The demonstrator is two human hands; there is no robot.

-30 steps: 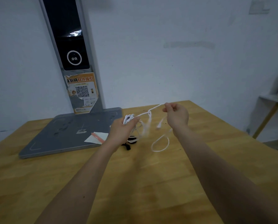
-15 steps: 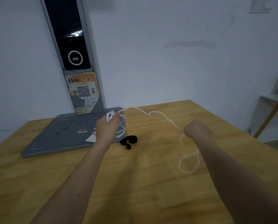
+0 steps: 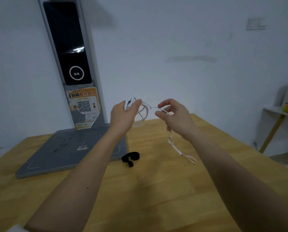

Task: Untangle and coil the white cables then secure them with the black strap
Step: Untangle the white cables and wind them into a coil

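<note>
The desk (image 3: 156,198) is matt, pale-grained wood. At 11 o'clock a dull grey metal-looking base (image 3: 64,153) carries a glossy black panel (image 3: 68,44) and a torn paper sticker (image 3: 84,106). The white cables (image 3: 143,113) look smooth plastic; the black strap (image 3: 130,158) looks like matt cloth.

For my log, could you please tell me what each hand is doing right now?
Left hand: grips the coiled cable.
Right hand: pinches the cable's loose end.

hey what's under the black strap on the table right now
The black strap lies curled on the bare wooden table, beside the grey base plate's edge. Whatever sits directly beneath it is covered.
</note>
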